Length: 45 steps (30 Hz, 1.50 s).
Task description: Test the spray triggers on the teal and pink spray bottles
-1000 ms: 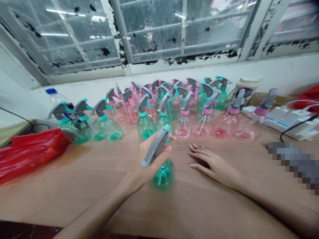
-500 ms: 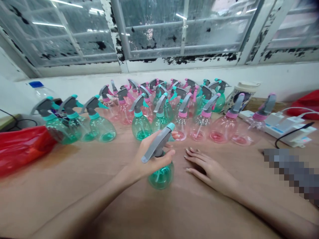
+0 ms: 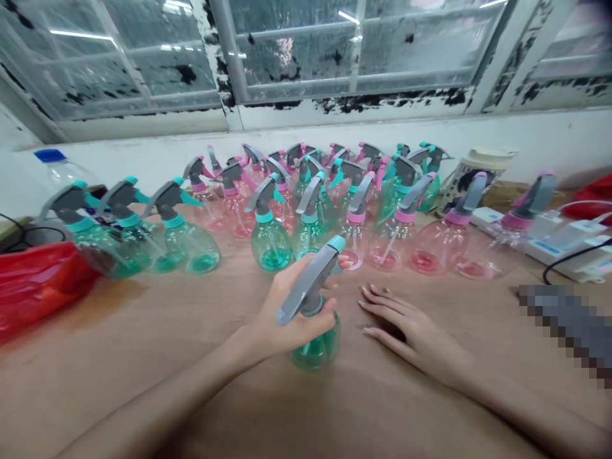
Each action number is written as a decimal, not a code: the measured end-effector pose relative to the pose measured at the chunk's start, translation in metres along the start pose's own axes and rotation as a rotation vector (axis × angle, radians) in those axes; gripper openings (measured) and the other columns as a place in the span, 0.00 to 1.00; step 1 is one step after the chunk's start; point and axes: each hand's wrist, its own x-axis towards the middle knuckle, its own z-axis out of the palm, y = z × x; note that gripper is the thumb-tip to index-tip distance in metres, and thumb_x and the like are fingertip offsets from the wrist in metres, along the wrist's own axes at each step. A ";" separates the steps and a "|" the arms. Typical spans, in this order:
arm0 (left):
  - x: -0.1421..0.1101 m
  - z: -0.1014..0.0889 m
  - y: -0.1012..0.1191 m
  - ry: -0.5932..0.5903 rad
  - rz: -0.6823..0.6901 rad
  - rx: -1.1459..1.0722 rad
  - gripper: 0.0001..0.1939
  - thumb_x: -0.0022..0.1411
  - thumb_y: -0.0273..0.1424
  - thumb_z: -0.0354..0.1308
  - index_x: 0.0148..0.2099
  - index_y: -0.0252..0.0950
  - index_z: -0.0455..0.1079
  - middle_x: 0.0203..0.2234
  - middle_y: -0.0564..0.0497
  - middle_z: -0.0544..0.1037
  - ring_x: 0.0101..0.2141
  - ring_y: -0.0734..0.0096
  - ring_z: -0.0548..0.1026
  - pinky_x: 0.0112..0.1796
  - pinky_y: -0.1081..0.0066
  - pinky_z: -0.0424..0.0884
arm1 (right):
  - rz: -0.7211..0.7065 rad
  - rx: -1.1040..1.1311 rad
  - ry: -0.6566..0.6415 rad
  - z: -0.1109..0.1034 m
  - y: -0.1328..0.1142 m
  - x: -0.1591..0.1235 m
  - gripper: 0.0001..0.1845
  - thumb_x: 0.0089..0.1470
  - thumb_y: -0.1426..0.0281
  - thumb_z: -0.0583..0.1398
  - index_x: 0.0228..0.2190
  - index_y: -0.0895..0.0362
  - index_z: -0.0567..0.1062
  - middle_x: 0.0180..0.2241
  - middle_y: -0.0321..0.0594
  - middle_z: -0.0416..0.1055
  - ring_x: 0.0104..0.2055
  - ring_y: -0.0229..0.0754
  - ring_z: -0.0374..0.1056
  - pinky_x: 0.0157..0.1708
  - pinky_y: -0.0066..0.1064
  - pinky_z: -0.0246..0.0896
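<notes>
A green spray bottle [image 3: 316, 347] with a grey and teal trigger head stands on the table in front of me. Around its neck are the fingers of my left hand [image 3: 282, 319], closed on it. My right hand [image 3: 414, 335] rests palm down on the wood to the right of that bottle, fingers stretched and slightly apart, holding nothing. Beyond both hands runs a front row of upright sprayers, among them a green spray bottle [image 3: 271, 245] and a pink spray bottle [image 3: 440, 248]. My left palm and some fingers are partly hidden behind the trigger head.
Several more pink and green sprayers crowd the back by the wall. At left lie a red plastic bag [image 3: 43, 287] and a blue-capped bottle [image 3: 62, 167]. To the right are a paper cup [image 3: 473, 178], a white power strip [image 3: 564, 252] with cables and a pixelated dark object [image 3: 568, 325].
The view has shifted slightly, so the things at both sides sit further outward. My left hand keeps its hold on the green spray bottle, and my right hand still lies flat.
</notes>
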 end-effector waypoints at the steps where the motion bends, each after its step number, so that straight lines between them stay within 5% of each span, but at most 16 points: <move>1: 0.001 0.000 0.001 -0.003 0.004 0.006 0.15 0.51 0.25 0.55 0.43 0.38 0.65 0.33 0.51 0.73 0.33 0.67 0.76 0.36 0.66 0.74 | 0.002 -0.002 -0.005 0.000 0.000 0.000 0.24 0.64 0.59 0.54 0.57 0.56 0.69 0.62 0.46 0.62 0.65 0.52 0.56 0.62 0.54 0.54; 24: 0.006 0.002 0.008 -0.063 -0.082 -0.029 0.10 0.53 0.29 0.53 0.39 0.41 0.62 0.30 0.54 0.71 0.29 0.69 0.74 0.32 0.68 0.72 | 0.028 0.058 -0.022 0.000 0.003 -0.003 0.25 0.63 0.59 0.55 0.59 0.53 0.66 0.63 0.43 0.61 0.66 0.50 0.54 0.63 0.52 0.52; 30: 0.002 0.002 0.006 -0.002 -0.041 0.006 0.07 0.54 0.27 0.53 0.38 0.40 0.64 0.32 0.53 0.73 0.29 0.70 0.73 0.33 0.68 0.72 | 0.027 0.080 -0.012 -0.001 0.002 -0.003 0.26 0.63 0.60 0.56 0.60 0.50 0.66 0.63 0.42 0.61 0.66 0.51 0.54 0.63 0.53 0.52; 37: 0.002 0.001 0.009 -0.015 -0.092 0.084 0.13 0.54 0.29 0.53 0.44 0.41 0.64 0.33 0.53 0.74 0.25 0.72 0.70 0.32 0.67 0.72 | 0.021 0.053 -0.052 -0.003 0.003 -0.003 0.26 0.64 0.60 0.54 0.60 0.52 0.65 0.64 0.43 0.59 0.66 0.50 0.53 0.63 0.53 0.51; 45: -0.004 0.008 -0.002 0.125 -0.034 0.149 0.18 0.58 0.29 0.53 0.52 0.43 0.62 0.40 0.49 0.72 0.39 0.62 0.73 0.42 0.61 0.71 | 0.012 0.068 -0.046 -0.004 0.004 -0.004 0.26 0.63 0.60 0.55 0.61 0.50 0.63 0.64 0.42 0.58 0.66 0.51 0.53 0.64 0.53 0.51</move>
